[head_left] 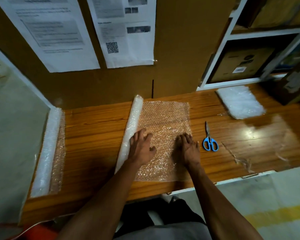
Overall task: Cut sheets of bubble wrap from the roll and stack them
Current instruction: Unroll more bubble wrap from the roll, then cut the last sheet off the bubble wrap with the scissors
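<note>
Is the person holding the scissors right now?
No, the scissors lie untouched on the table, beside the right hand pressing the bubble wrap.

A single wide-angle camera, worn on the person's head, looks forward and steeply down over the near edge of the worktop (97, 129), so both forearms run up from the bottom of the frame to the left hand (141, 148) and right hand (187, 148) near its middle. It sits close above the near edge and faces the far edge, where a brown board (180, 49) rises. The lens bends the worktop's side edges outward.
</note>
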A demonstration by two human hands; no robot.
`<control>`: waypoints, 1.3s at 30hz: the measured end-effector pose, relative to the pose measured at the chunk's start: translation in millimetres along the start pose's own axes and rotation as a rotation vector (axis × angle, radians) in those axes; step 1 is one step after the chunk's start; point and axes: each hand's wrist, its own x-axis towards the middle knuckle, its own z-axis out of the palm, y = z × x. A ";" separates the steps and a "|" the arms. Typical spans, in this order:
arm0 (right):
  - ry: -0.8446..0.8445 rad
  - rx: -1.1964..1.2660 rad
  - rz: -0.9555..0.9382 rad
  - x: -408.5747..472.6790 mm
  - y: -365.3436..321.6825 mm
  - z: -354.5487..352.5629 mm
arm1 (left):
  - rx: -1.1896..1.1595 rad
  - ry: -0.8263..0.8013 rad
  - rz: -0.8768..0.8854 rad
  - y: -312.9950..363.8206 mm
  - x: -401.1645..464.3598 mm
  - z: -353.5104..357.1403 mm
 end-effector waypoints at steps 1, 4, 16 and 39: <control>0.037 0.025 0.025 1.5 10.0 -0.4 | -0.017 -0.036 0.028 9.8 -1.5 2.6; 0.122 0.101 0.146 4.4 39.8 -7.0 | -0.044 -0.183 0.090 35.1 -6.1 12.4; -0.006 0.015 0.211 10.2 114.1 -17.7 | -0.061 -0.449 -0.047 97.8 -13.8 36.8; -0.096 0.991 -0.295 -77.2 -14.1 -36.8 | -1.672 -0.069 -0.597 108.6 -57.4 20.0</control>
